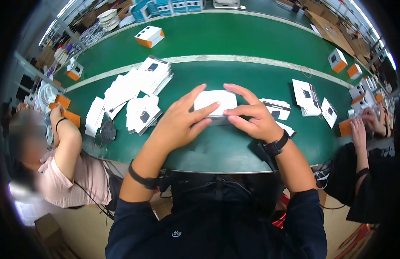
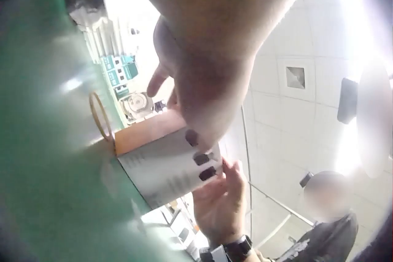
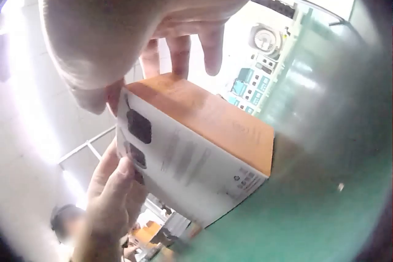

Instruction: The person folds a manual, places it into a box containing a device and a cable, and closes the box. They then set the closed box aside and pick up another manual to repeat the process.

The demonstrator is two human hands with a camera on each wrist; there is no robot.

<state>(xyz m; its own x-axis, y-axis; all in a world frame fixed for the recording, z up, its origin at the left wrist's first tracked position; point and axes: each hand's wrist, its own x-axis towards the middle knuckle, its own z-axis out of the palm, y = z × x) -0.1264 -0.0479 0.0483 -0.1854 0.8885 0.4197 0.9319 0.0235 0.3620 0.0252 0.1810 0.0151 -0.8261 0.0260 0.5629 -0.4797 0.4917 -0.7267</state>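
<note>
A white-and-orange box stands on the green bench in front of me, its white top facing up. Dark device pictures mark its white face in both wrist views. From the left, my left hand reaches over the box, one finger laid across the top. My right hand is at the other end, with fingertips at the top's edge and other fingers spread toward the far side. The right wrist view shows fingers touching the orange side, one finger hanging away from it.
Piles of printed white cards lie to the left, more cards to the right. Another box stands beyond the pale divider strip. People work at both sides, one with an arm on the bench. A rubber band lies near the box.
</note>
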